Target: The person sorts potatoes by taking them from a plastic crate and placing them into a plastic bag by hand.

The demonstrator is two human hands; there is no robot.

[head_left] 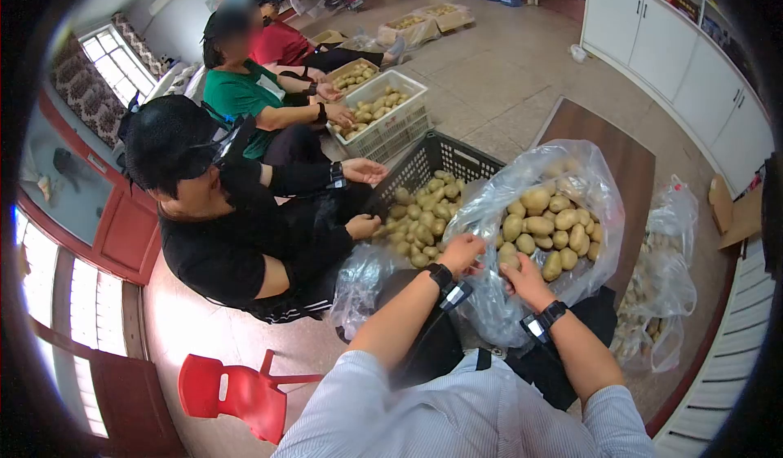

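Observation:
A large clear plastic bag (608, 213) full of potatoes (563, 228) stands wide-mouthed in front of me. At its near left edge, my left hand (462, 254) has its fingers curled in against the plastic film. My right hand (526, 281) is at the near side of the bag's mouth, its fingers closed around a potato (508, 256) that is partly hidden. To the left of the bag, a black crate (469, 158) holds many more potatoes. Each of my wrists wears a black band with a small device.
A person in black (220, 230) sits at my left, hands by the crate. Beyond, a person in green (245, 91) reaches into a white crate (408, 99); another sits behind. A red chair (245, 384) is lower left. Filled plastic bags (661, 270) and white cabinets (652, 42) are right.

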